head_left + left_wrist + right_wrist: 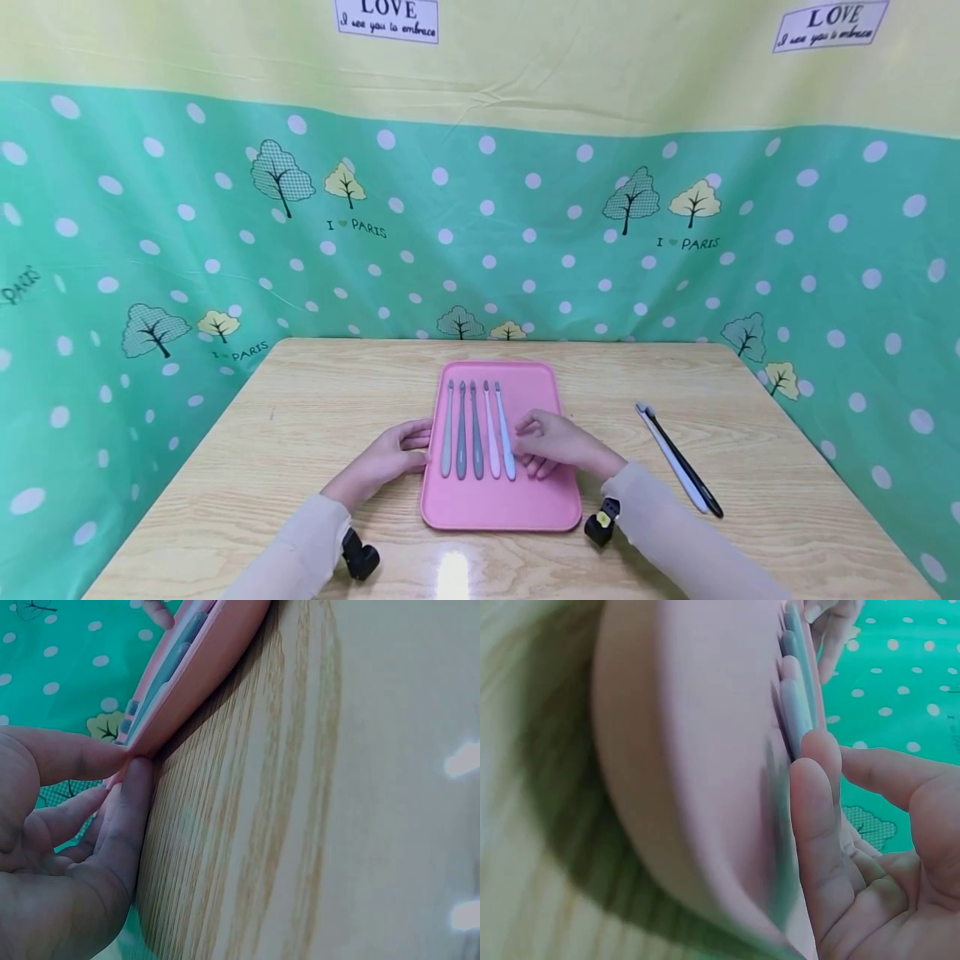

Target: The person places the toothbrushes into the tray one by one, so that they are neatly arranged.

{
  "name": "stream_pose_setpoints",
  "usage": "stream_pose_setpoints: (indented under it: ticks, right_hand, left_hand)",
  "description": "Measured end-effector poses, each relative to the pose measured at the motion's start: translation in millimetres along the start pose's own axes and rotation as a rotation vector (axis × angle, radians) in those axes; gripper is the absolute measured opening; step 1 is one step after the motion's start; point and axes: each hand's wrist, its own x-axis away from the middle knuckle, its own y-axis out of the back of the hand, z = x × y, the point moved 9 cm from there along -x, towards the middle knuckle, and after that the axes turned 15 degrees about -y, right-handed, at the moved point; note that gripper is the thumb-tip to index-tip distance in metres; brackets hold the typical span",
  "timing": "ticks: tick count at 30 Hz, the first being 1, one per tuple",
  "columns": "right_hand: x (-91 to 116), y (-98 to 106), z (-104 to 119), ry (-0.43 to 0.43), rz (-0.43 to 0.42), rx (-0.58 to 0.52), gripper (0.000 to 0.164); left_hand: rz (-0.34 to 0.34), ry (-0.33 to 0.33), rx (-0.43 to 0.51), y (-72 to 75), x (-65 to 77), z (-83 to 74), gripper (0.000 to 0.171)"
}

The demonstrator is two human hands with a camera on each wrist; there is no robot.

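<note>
A pink tray (501, 510) stands on the table, with several toothbrushes in an upright row on it. They run from a light grey toothbrush (447, 433) at the left, through dark grey ones (476, 433), to a pink toothbrush (492, 433) and a light blue toothbrush (505, 433). At the tray's left rim, my left hand (393, 454) holds the edge between thumb and index finger, also seen in the left wrist view. Over the tray, my right hand (557, 442) has loosely bent fingers beside the light blue toothbrush's handle; whether the fingertips (814, 776) touch it I cannot tell.
To the right of the tray, a black toothbrush (688, 467) and a white toothbrush (675, 468) lie side by side on the wooden table (300, 400). A green dotted curtain (510, 225) hangs behind the table's far edge. Each wrist carries a small black camera (360, 557).
</note>
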Motion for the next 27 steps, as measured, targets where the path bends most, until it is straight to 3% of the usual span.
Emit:
stream_pose_setpoints:
  ticks: [12,27]
  right_hand:
    - [21,27,-4,0.032,-0.009,0.04,0.039]
    - [48,67,-29,0.012,-0.015,0.083,0.04]
  left_hand:
    - [0.014,-0.002,-0.008,0.3,-0.6,1.4,0.065]
    - [0.012,0.003,-0.029,1.2,-1.3,1.0,0.064]
